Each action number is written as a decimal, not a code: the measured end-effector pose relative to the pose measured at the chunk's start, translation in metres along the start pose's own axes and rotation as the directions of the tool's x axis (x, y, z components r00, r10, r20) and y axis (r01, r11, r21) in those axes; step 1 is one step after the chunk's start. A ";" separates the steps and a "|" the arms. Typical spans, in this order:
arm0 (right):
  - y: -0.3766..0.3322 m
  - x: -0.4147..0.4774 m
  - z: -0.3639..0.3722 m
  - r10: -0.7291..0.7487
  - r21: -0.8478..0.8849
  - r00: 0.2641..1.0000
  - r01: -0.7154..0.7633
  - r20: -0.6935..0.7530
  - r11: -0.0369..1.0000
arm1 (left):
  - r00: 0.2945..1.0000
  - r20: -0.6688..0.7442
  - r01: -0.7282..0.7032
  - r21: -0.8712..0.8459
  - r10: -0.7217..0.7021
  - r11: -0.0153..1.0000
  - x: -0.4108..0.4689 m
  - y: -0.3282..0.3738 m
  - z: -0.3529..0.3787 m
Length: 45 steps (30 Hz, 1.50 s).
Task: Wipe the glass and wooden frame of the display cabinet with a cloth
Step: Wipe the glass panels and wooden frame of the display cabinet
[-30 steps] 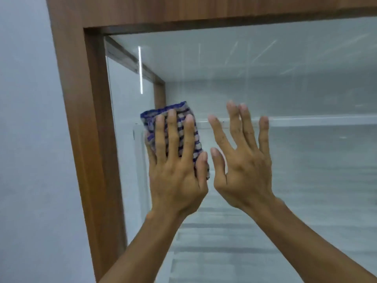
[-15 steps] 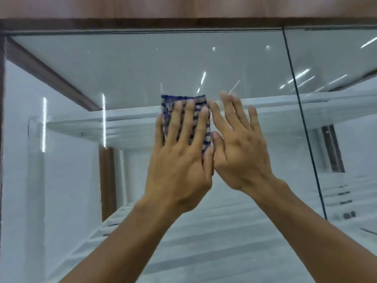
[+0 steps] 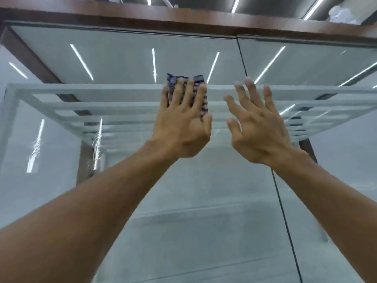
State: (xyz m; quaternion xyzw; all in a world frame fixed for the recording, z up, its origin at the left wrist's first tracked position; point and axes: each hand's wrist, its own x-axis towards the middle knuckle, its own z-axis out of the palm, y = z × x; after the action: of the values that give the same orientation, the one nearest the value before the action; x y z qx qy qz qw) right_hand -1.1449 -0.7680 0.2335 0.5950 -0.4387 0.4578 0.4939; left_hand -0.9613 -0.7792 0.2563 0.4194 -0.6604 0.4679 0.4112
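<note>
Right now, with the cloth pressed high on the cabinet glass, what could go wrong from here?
The bare right hand, spread at the glass, may leave fingerprints on it. The left hand pins the checked cloth with flat fingers only, so the cloth might slip and drop.

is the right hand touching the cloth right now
Apart. The head view shows bare glass between the right hand and the blue checked cloth; only the left hand presses flat on that cloth.

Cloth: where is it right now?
Head view, just left of centre: the cloth is pressed flat on the glass under the left hand, below the wooden top rail.
</note>
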 end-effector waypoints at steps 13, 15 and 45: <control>0.021 -0.052 0.008 0.176 0.239 0.984 -0.170 -0.002 0.956 | 0.984 -0.016 -0.181 -0.039 0.180 0.983 -0.018 0.085 0.027; 0.004 -0.049 0.011 0.145 0.201 0.989 -0.143 0.005 0.969 | 0.987 -0.030 -0.159 -0.045 0.158 0.986 -0.025 0.068 0.024; -0.249 -0.029 0.040 -0.224 0.233 0.973 0.206 0.056 0.950 | 0.932 -0.079 0.348 -0.085 -0.355 0.934 -0.221 -0.190 -0.017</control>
State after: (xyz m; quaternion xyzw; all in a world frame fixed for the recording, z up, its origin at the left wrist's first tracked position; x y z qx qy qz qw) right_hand -0.9034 -0.7739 0.1549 0.7098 -0.3364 0.4232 0.4516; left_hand -0.7116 -0.7653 0.1059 0.4939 -0.5708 0.3824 0.5329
